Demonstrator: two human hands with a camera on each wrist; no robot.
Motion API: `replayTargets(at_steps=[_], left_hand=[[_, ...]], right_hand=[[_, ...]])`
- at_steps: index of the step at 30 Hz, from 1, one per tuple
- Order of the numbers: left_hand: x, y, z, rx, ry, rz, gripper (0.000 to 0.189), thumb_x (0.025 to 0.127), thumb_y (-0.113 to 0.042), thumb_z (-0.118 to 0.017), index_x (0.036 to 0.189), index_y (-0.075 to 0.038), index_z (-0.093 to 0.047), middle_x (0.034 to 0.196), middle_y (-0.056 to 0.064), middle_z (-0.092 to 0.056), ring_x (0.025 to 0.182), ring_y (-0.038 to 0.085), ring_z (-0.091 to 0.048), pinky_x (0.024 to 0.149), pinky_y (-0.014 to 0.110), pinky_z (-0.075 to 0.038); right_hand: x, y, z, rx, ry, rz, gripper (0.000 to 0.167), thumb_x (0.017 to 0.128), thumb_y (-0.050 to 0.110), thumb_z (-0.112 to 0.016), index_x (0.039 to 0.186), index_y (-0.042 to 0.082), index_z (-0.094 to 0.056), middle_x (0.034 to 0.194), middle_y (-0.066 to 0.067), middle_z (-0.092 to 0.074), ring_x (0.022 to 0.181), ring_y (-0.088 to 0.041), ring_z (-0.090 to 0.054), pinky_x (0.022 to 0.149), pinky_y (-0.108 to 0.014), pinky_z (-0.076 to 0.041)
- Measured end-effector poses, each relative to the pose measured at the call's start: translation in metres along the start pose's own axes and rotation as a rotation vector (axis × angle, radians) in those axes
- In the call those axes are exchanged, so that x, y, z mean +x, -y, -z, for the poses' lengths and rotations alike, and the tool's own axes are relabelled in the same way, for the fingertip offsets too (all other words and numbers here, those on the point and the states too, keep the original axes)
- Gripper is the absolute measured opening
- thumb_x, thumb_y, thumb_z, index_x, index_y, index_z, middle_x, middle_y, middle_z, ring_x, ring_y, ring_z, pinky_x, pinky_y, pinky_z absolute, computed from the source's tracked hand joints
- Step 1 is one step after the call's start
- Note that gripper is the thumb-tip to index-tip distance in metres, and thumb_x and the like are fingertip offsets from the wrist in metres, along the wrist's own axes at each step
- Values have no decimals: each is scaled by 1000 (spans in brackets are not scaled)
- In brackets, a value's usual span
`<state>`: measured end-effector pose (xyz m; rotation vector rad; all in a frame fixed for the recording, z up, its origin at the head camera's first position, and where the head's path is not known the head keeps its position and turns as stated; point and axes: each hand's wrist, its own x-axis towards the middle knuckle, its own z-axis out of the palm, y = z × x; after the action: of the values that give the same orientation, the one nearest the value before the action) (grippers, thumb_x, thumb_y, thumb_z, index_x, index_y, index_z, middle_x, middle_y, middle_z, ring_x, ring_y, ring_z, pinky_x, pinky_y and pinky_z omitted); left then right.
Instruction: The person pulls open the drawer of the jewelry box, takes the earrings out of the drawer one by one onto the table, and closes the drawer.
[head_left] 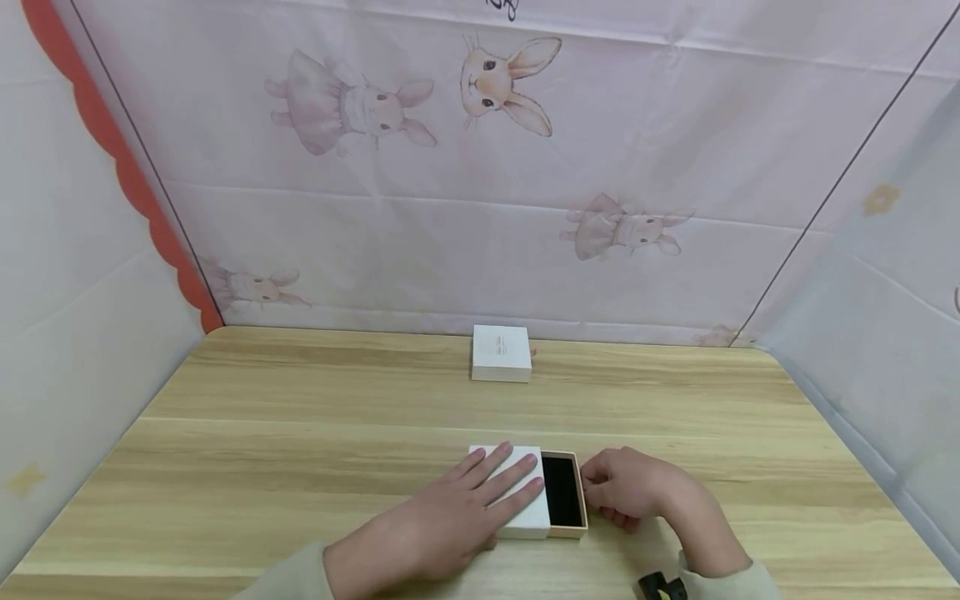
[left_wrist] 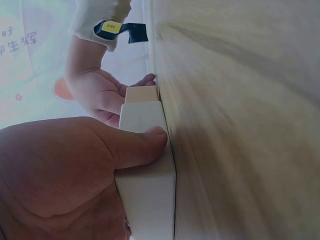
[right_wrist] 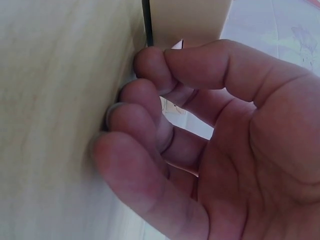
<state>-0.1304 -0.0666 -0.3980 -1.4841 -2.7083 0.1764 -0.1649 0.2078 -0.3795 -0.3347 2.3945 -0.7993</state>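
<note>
A white slide-out box (head_left: pixel 525 527) lies on the table with its inner drawer (head_left: pixel 582 500) partly out to the right, showing a black inside. My left hand (head_left: pixel 457 517) rests across the sleeve, fingers straight and spread over the top. In the left wrist view its thumb (left_wrist: pixel 142 145) presses along the box's near side. My right hand (head_left: pixel 630 483) is at the drawer's right end, thumb and forefinger pinched together. Between them a sliver of a small pale pull tab (right_wrist: pixel 177 45) shows, mostly hidden by the fingertips. The other fingers curl close to the tabletop.
Another white box (head_left: pixel 501 352), closed and with small lettering and an orange tab on its right side, sits at the table's back edge. Rabbit-printed cloth (head_left: pixel 420 250) hangs behind the wooden table (head_left: pixel 315 433). A black strap piece (head_left: pixel 662 586) is by the right wrist.
</note>
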Motion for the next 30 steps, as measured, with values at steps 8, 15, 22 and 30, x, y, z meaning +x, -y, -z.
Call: replayTargets(at_steps=[8, 15, 22, 30], left_hand=[[1, 0, -2, 8, -5, 3, 71, 103, -32, -52, 162, -21, -15, 168, 4, -11, 153, 31, -16, 121, 46, -27], [0, 0, -1, 1, 4, 9, 72, 102, -33, -53, 162, -21, -14, 169, 4, -10, 154, 31, -15, 121, 46, -26], [1, 1, -2, -4, 8, 7, 71, 103, -33, -51, 162, -21, -13, 169, 4, -8, 154, 31, -13, 121, 47, -25], [2, 1, -3, -20, 27, 12, 70, 104, -33, -50, 162, -22, -13, 169, 3, -7, 154, 31, -12, 121, 47, -24]], right_hand=[[0, -3, 0, 29, 7, 7, 17, 90, 8, -59, 73, 5, -59, 64, -4, -58, 55, -17, -55, 49, -34, -52], [1, -2, 1, 31, 13, 15, 17, 89, 7, -59, 72, 6, -59, 63, -3, -58, 55, -17, -55, 49, -33, -52], [0, -3, 2, 35, 17, 10, 17, 90, 8, -58, 72, 5, -59, 64, -4, -58, 55, -17, -55, 49, -34, -52], [0, -5, 2, 49, 23, 1, 18, 90, 8, -58, 72, 5, -59, 65, -4, -58, 55, -17, -55, 49, -33, -52]])
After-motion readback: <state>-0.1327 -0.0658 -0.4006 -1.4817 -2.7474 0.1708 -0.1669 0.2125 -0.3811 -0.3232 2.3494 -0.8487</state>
